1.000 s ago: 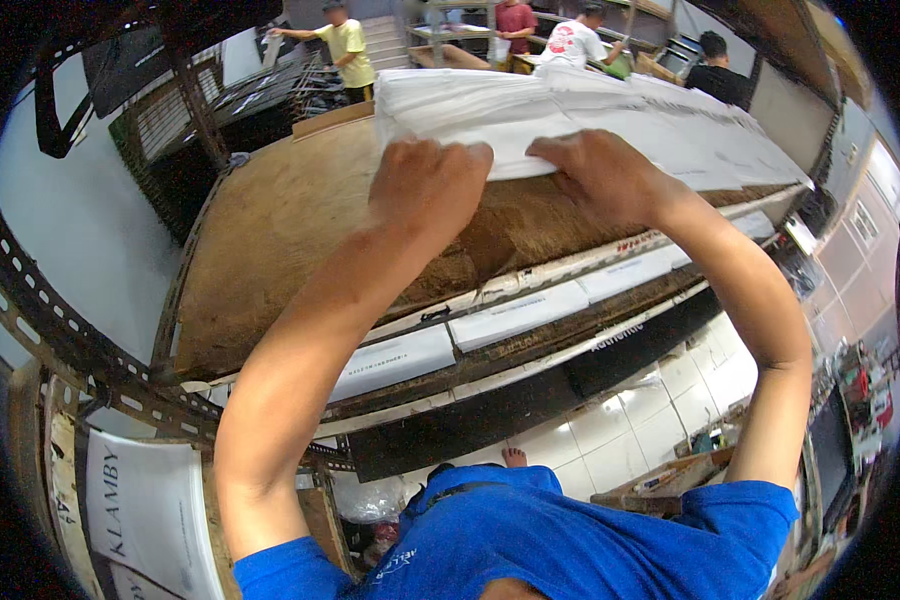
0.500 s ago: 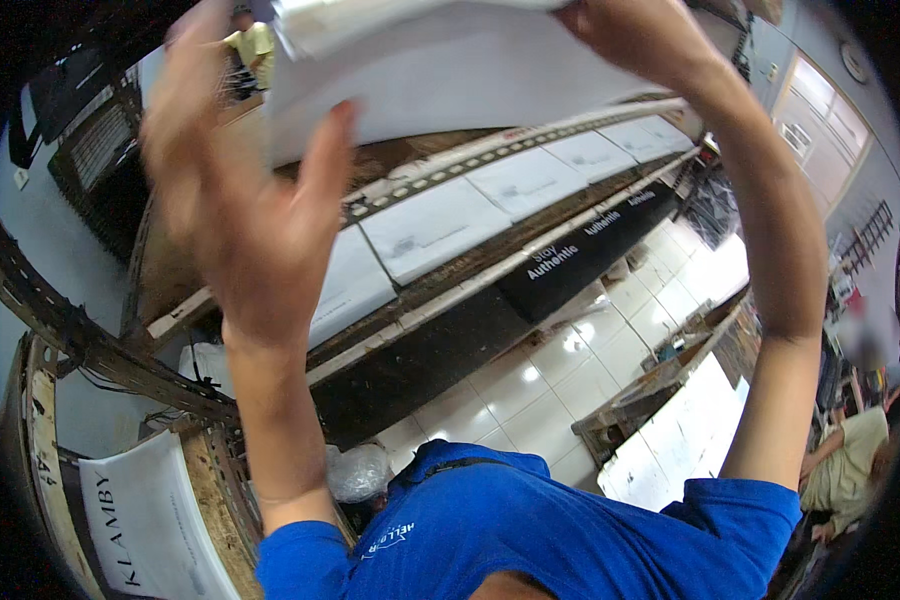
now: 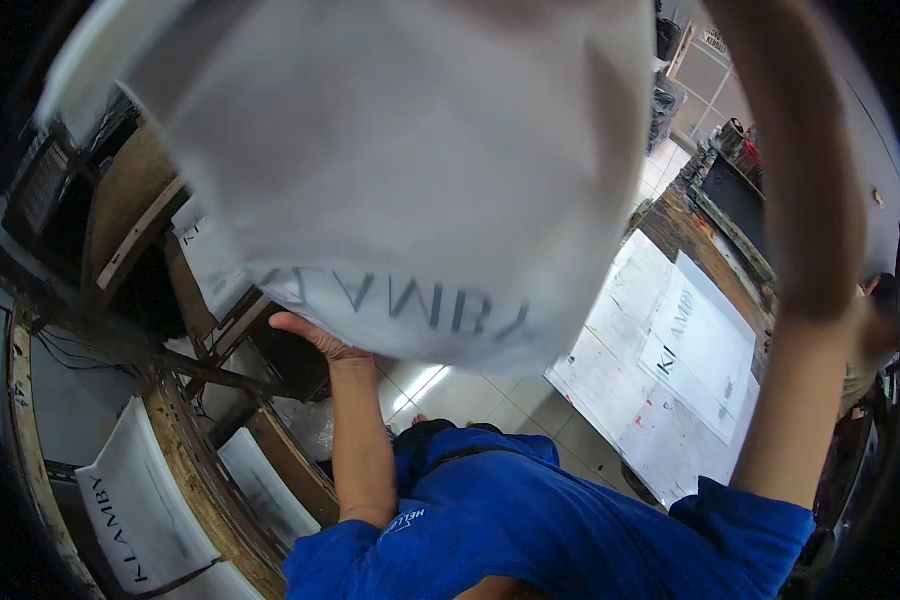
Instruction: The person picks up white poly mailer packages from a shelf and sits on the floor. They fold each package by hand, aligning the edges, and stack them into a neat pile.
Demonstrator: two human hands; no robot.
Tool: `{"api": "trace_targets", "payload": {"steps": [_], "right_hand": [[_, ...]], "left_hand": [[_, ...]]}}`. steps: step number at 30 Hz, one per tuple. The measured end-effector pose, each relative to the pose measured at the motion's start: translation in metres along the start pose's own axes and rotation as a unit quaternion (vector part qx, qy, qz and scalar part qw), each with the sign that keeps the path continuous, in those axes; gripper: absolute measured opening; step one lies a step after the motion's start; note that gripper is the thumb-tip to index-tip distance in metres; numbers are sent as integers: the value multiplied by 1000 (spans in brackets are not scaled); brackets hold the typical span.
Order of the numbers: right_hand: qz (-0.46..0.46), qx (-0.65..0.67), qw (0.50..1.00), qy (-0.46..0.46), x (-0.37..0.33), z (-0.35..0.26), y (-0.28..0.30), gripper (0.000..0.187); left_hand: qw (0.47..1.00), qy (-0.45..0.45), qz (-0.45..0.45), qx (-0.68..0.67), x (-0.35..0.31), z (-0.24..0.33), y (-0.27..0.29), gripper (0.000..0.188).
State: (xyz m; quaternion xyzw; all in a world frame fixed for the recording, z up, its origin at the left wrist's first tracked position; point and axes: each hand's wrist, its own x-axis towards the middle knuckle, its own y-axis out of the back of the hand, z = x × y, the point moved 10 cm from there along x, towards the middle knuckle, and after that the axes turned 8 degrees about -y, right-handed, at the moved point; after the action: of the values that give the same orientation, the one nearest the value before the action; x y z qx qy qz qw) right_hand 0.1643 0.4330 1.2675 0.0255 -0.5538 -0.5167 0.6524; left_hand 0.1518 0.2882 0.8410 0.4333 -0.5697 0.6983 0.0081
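A large, soft white printed sheet [image 3: 400, 190] fills the upper middle of the head view, blurred by motion. Dark lettering runs along its lower edge, which curls toward me. At its lower left corner is my left hand [image 3: 320, 338], thumb stretched out and apart. The sheet hides its other fingers, and no grip on the sheet shows. My right forearm [image 3: 800, 330] rises along the right side to the top edge. The right hand itself lies outside the view, so what it holds cannot be seen.
Printed white sheets [image 3: 148, 500] lie on wooden racks at the lower left, beside a dark metal frame [image 3: 130, 325]. On the right stands a paint-specked white table [image 3: 610, 400] bearing another printed sheet [image 3: 705, 345]. A person [image 3: 865, 340] is partly visible at the far right.
The white sheet has swung down and toward me, covering the middle of the view. My left hand has dropped to its lower corner; my right hand has left the view. The view has turned rightward.
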Motion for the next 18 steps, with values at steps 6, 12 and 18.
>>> {"api": "trace_targets", "payload": {"steps": [6, 12, 18], "right_hand": [[-107, 83, 990, -45, -84, -33, -106, 18], [-228, 232, 938, -121, -151, -103, -169, 13], [-338, 239, 884, -216, -256, -144, -258, 15]], "left_hand": [[962, 15, 272, -17, -124, -30, 126, 84], [893, 78, 438, 62, -253, -4, 220, 83], [830, 72, 553, 20, -362, 18, 241, 82]]}}
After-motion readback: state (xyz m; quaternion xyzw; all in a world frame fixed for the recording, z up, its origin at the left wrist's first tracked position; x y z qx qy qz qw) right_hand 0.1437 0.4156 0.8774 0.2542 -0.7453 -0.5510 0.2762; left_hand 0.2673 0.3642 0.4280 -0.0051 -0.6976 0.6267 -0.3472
